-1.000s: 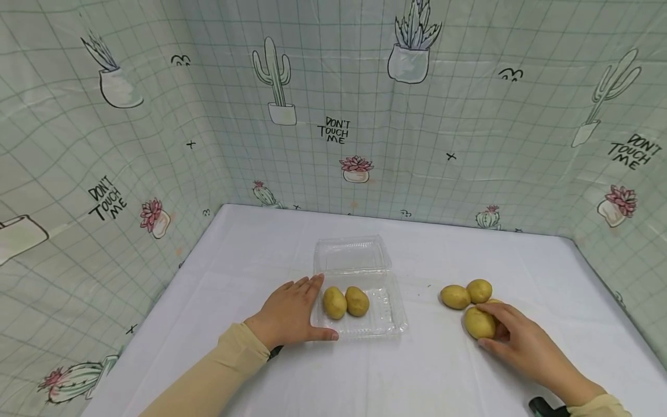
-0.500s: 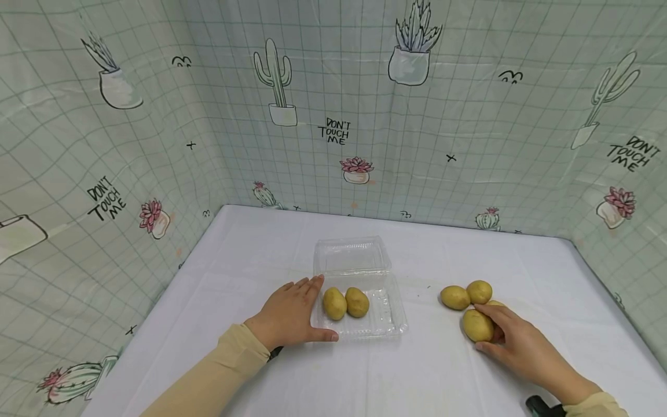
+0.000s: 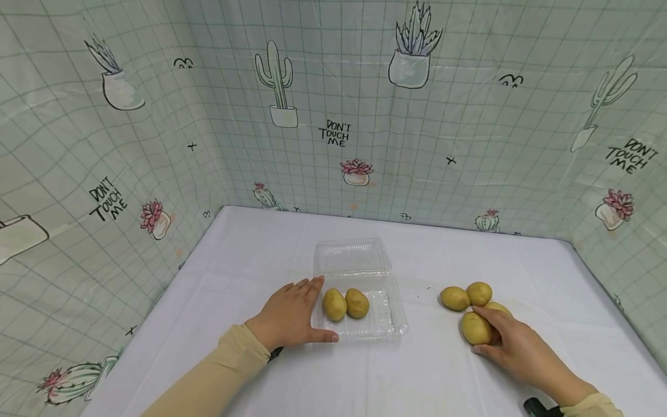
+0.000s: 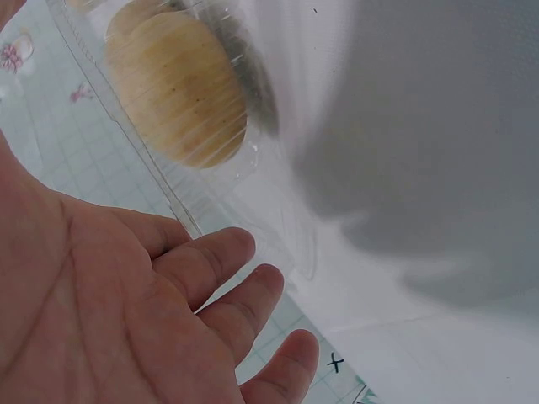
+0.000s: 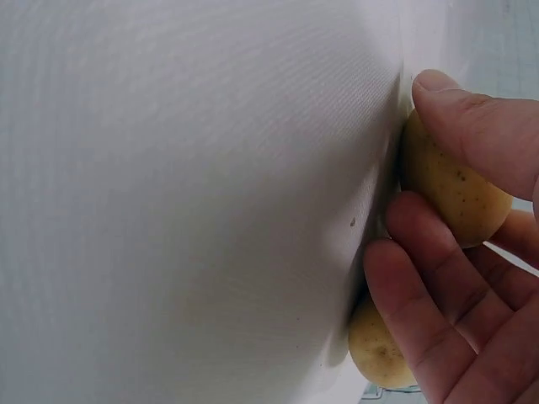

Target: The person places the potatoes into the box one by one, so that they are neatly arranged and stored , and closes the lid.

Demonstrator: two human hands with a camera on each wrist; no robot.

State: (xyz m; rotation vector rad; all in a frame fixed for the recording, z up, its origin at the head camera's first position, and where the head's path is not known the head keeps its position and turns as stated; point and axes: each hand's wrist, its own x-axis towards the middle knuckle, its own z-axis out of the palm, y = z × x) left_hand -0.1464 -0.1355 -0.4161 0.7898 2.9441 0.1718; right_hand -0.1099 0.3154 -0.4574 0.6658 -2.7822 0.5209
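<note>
A clear plastic clamshell box [image 3: 383, 318] lies on the white table with its lid [image 3: 351, 255] folded back. Two potatoes, a left one [image 3: 334, 304] and a right one [image 3: 357, 303], sit side by side in its base. My left hand [image 3: 289, 313] rests along the box's left edge, fingers and thumb spread; the left wrist view has the fingertips against the plastic wall. On the right, my right hand [image 3: 521, 350] grips a potato [image 3: 476, 328] between thumb and fingers, low at the table. Another potato [image 3: 498, 308] is partly hidden behind that hand.
Two more potatoes, one to the left [image 3: 455, 298] and one behind [image 3: 479, 293], lie just beyond the right hand. Patterned cloth walls [image 3: 354, 87] enclose the table [image 3: 417, 370] at the back and sides.
My right hand and the potato it grips have shifted slightly left and toward me, so more of the potato behind shows. The left hand stays put.
</note>
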